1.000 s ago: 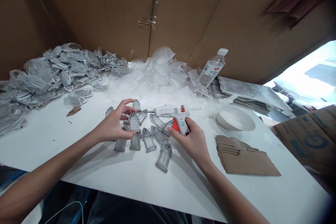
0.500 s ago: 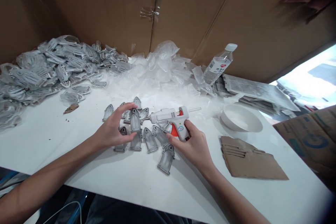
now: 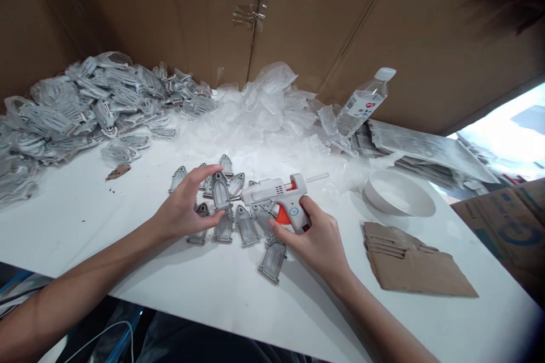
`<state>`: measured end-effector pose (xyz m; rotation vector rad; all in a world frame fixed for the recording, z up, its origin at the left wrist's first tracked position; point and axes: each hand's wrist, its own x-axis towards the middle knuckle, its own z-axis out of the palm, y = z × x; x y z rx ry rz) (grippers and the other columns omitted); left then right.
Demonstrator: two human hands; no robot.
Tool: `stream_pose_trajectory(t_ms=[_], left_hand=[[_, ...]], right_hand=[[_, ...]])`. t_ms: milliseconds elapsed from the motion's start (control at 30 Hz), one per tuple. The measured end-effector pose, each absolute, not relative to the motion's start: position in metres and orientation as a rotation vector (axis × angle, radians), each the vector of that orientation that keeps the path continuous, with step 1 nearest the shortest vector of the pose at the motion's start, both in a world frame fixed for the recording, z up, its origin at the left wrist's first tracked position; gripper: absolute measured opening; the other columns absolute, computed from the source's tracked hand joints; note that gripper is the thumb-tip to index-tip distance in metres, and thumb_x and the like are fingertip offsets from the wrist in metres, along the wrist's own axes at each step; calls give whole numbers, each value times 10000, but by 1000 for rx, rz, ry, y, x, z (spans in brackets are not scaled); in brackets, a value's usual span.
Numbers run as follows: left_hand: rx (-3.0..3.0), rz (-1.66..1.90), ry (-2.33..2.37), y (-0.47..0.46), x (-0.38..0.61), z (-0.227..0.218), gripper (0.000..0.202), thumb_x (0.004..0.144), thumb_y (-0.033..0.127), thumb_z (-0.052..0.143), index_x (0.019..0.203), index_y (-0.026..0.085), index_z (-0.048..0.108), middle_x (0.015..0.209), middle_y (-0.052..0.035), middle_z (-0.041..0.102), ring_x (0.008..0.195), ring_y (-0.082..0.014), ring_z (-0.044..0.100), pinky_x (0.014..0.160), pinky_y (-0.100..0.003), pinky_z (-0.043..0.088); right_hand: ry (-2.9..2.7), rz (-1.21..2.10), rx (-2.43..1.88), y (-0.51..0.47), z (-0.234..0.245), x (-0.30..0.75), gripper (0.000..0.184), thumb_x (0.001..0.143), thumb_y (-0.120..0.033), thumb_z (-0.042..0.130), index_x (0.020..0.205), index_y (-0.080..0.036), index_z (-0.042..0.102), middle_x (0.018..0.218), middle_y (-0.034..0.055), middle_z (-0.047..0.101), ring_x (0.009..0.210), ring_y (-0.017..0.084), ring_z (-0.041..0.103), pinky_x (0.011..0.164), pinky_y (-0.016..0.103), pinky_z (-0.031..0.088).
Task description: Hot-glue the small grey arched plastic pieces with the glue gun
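Observation:
Between thumb and fingers, my left hand point(image 3: 187, 204) grips a small grey arch-shaped piece point(image 3: 221, 190) by its two ends, its hollow face toward me. My right hand point(image 3: 317, 238) is closed round the handle of a white hot glue gun point(image 3: 281, 195) with an orange trigger. The gun points left, and its metal nozzle is at the lower right edge of the held piece. A clear glue stick point(image 3: 318, 178) sticks out of the gun's back. Several similar grey pieces point(image 3: 246, 226) lie on the white table beneath and around both hands.
A heap of bagged grey pieces point(image 3: 97, 96) lies at the back left, beside crumpled clear plastic bags point(image 3: 268, 108). A plastic bottle point(image 3: 361, 103) leans at the back right. Nearer are a white bowl point(image 3: 400, 195) and torn cardboard point(image 3: 419, 269). Cardboard walls point(image 3: 179, 11) stand behind.
The glue gun's nozzle has moved down along the held piece, from its upper right side to its lower right edge. Both grips stay the same; the whole view has shifted slightly.

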<state>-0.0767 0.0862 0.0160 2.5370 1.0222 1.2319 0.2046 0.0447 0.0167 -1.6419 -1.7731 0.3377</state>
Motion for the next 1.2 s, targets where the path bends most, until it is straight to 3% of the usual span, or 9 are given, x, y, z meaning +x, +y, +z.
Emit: stream_pose_trajectory(t_ms=[733,1200], left_hand=[[2561,1265,995,87,-77,18,876,784,162,774,1511,253,293,1380,-128,553,1323,-290,546,1098,-452,513],[2522,1289,998,89,-79,20,868,787,170,777,1506,260,299,1391,-142,535,1317,-301,549,1120,-498,487]], right_hand=[[-1853,273,-1643,45,15,203,489,703,-546,715,714,-256,322,516,-79,369,464,89,301,445,245,251],[-1815,248,-1643,46,17,207,488,696,-556,722,702,-255,338,503,-88,340,461,88,282,454,245,258]])
